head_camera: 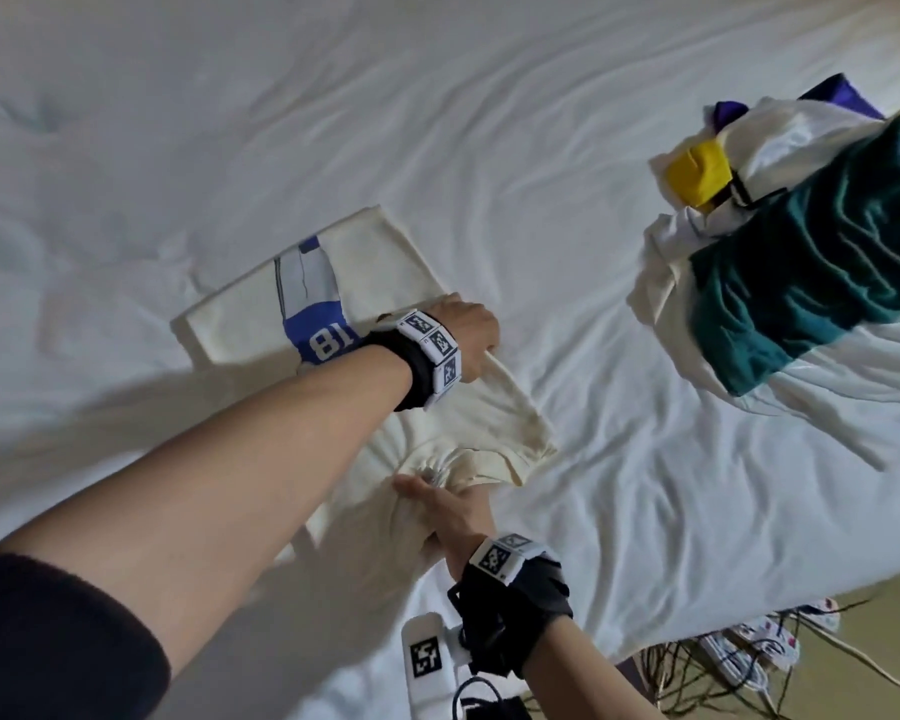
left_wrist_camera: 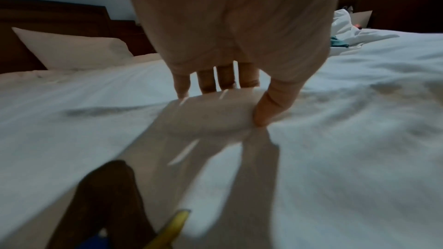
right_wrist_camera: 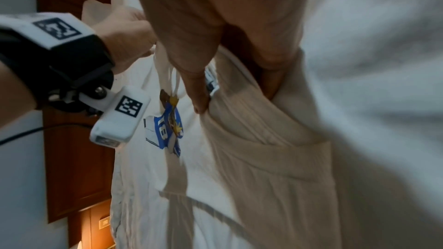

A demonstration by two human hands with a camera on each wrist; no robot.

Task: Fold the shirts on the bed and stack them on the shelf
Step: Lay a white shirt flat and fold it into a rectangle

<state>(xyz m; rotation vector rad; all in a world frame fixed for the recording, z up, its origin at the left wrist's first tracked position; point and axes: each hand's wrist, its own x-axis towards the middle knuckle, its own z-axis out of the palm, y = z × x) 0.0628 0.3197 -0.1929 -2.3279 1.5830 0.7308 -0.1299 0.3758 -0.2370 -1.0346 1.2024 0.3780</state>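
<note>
first cream shirt (head_camera: 380,272) half folded on the bed (head_camera: 489,122); left hand (head_camera: 471,337) and right hand (head_camera: 437,504) each pinch its cloth. the pile (head_camera: 801,252) waits, nothing visibly shelved.

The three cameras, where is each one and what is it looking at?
Head: looks down at the bed, cream shirt and clothes pile; both forearms show.
Left wrist: faces the left hand on the cloth, pillow behind.
Right wrist: faces the right hand gripping the shirt.
Head and right wrist share the shirt's blue print.
</note>
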